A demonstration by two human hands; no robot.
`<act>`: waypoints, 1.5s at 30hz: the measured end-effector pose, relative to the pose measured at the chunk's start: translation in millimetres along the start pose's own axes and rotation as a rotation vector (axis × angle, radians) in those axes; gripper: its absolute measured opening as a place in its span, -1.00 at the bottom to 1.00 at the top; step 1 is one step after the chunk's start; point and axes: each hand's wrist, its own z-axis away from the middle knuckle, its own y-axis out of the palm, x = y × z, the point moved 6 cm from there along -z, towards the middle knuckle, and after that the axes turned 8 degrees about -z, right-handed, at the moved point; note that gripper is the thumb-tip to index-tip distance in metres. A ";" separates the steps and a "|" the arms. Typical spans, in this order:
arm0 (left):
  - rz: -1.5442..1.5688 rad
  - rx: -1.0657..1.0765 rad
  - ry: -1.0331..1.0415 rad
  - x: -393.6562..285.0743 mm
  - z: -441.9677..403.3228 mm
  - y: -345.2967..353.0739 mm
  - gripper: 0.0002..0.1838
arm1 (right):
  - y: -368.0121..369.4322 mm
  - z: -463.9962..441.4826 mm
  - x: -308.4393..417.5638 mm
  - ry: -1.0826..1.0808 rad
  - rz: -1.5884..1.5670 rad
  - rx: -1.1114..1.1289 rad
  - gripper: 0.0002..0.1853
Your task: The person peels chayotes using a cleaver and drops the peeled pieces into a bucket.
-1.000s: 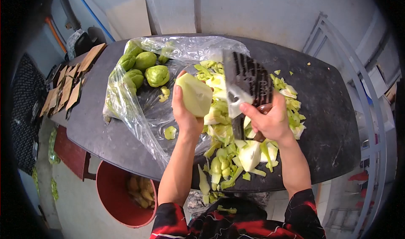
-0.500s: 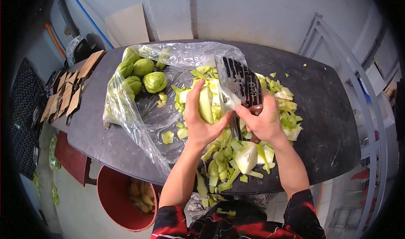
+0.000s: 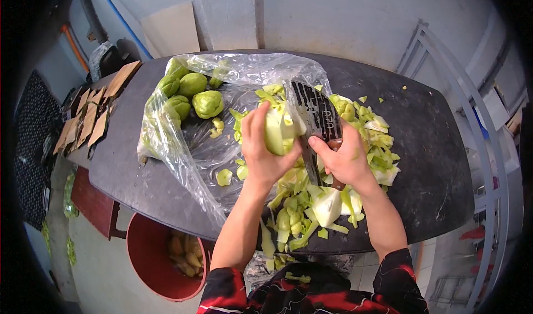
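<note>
My left hand (image 3: 265, 154) is wrapped round a partly peeled chayote (image 3: 275, 131), pale where the skin is off. In my right hand (image 3: 348, 160) is a cleaver (image 3: 317, 110) with a broad dark blade and a brown handle. The blade stands close to the chayote's right side; whether it touches cannot be made out. Beneath both hands lie green peels (image 3: 288, 222) and a pale peeled chunk (image 3: 326, 207). More peelings and pale pieces (image 3: 383, 147) lie right of the cleaver. Several whole green chayotes (image 3: 207, 104) rest in a clear plastic bag (image 3: 191, 167) at left.
The dark table (image 3: 430, 170) has rounded corners. Below its front edge stands a red bucket (image 3: 145, 275) with pale yellowish pieces (image 3: 186, 256) inside. Flat brown pieces (image 3: 95, 126) lie beyond the left side. A grey metal railing (image 3: 482, 139) runs along the right.
The chayote in my left hand has turned, showing more of its pale flesh. My right thumb has come away from it, and the cleaver has shifted slightly. The view has moved a little.
</note>
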 end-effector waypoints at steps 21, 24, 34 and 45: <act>1.126 -0.118 -1.077 106.6 13.6 -77.9 -0.32 | -53.9 2.0 34.5 -0.087 -0.055 -0.076 -0.69; 0.851 -0.211 -0.861 129.3 38.5 -190.2 -0.33 | -85.3 2.3 45.2 -0.153 -0.064 -0.145 -0.73; -0.331 0.177 -1.220 210.7 368.1 -390.0 -0.54 | -139.2 5.7 67.1 -0.259 -0.132 -0.320 -0.76; -0.473 0.062 -0.982 210.9 307.2 -360.5 -0.76 | -138.3 7.0 67.7 -0.241 -0.138 -0.267 -0.78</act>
